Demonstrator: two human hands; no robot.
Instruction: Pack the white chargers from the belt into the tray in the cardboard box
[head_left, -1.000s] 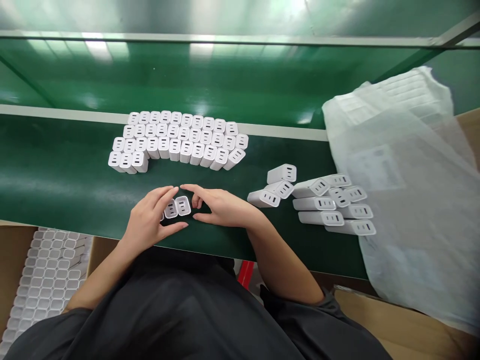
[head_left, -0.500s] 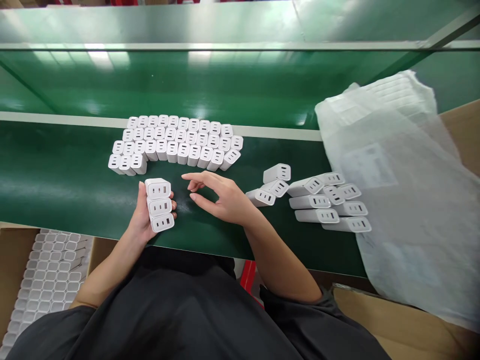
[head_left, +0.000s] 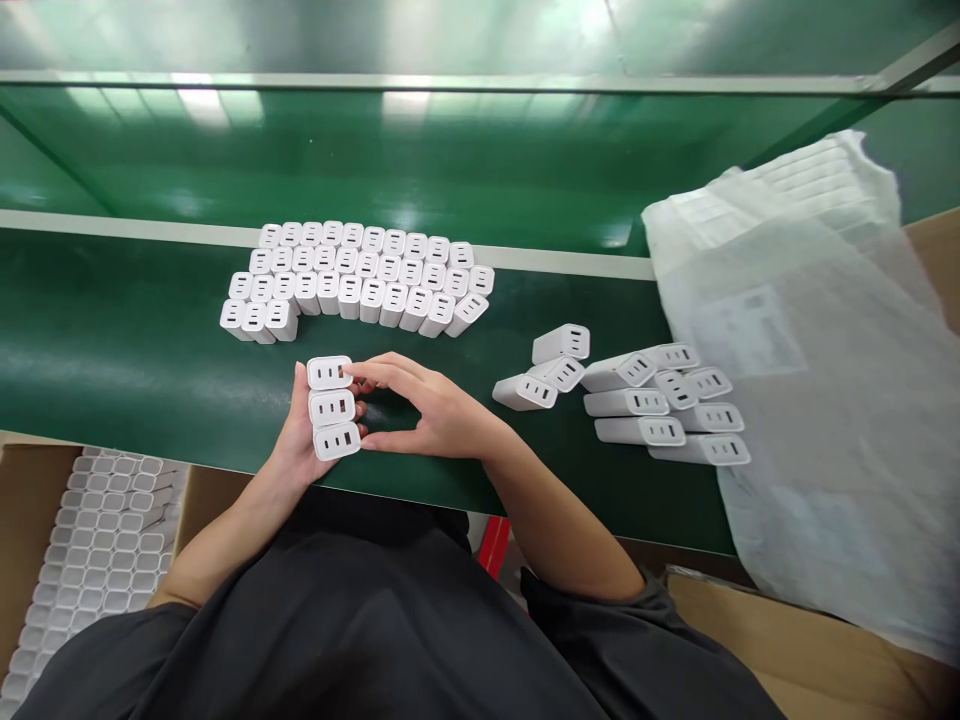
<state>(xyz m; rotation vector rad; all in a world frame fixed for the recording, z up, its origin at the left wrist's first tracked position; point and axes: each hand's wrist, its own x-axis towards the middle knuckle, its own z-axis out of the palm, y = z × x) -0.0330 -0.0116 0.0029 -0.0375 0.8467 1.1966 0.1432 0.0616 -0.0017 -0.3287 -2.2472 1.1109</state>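
Three white multi-port chargers (head_left: 331,408) are stacked in a row in my left hand (head_left: 298,435), its thumb along their left side and its fingertips showing on the right. Their port faces look up at me. My right hand (head_left: 431,405) is at the right side of this same row. Its index finger touches the top charger near a port, and its thumb rests at the edge of the bottom one. Some right fingers are partly hidden behind the index finger.
Beyond my hands, a block of upright white chargers (head_left: 349,288) stands in rows on the green bench (head_left: 112,330). Several more chargers (head_left: 637,403) lie at right beside a translucent plastic bag (head_left: 832,420). A carton (head_left: 30,500) of white pieces stands at lower left.
My right hand has moved left and its fingers now meet the chargers. My left hand with the three chargers has shifted slightly right.
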